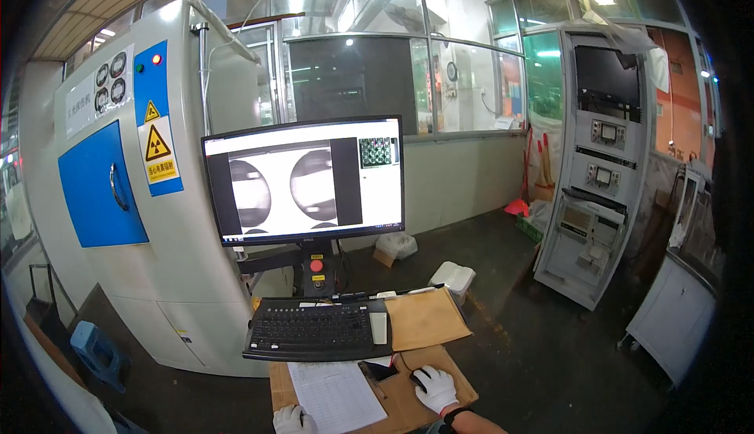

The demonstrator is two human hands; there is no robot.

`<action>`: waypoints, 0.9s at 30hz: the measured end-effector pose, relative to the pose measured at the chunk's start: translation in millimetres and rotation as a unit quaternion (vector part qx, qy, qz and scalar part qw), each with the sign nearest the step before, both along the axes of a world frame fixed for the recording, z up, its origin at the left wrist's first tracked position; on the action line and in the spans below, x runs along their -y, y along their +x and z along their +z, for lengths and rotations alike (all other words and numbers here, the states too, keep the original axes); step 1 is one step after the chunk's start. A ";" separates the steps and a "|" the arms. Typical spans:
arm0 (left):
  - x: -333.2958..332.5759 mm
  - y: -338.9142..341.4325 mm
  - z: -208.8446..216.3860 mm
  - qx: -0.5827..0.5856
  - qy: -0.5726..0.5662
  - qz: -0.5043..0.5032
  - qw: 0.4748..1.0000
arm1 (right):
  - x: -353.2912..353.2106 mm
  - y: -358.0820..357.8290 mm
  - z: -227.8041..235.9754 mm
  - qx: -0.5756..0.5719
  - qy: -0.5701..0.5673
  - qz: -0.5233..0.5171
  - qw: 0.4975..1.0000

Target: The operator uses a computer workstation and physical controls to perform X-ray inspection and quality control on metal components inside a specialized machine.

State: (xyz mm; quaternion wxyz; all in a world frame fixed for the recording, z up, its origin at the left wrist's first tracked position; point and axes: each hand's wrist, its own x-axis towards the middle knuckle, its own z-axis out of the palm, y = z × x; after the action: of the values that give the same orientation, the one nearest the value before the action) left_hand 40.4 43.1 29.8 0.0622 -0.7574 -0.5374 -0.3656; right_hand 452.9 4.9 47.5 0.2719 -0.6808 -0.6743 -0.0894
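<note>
My right hand (440,392), in a white glove with a black band at the wrist, is closed over a black computer mouse (422,377) on a brown board. At the lower edge my left hand (294,421), also white-gloved, rests by the left side of a printed table sheet (334,396); its fingers lie loosely on the surface, holding nothing I can see. Between the hands, a small dark object (382,369) and a pen lie by the sheet. A black keyboard (310,330) stands beyond them, with a brown envelope (428,320) to its right.
Above the keyboard a monitor (302,179) displays grey round shapes; a red push button (316,266) sits below it. At left stands a large pale cabinet with a blue door (102,186) and warning signs. A blue stool (98,351) and a grey instrument rack (593,175) stand on the floor.
</note>
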 end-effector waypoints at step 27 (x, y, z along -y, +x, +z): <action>2.8 3.3 13.6 0.018 0.010 -0.003 1.000 | -0.4 -1.3 3.1 0.009 -0.008 -0.007 1.000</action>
State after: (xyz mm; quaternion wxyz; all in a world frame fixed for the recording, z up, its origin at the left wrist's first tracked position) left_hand 43.7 40.3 43.4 0.0592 -0.7517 -0.5324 -0.3848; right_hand 451.6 5.3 50.6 0.2599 -0.6871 -0.6723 -0.0917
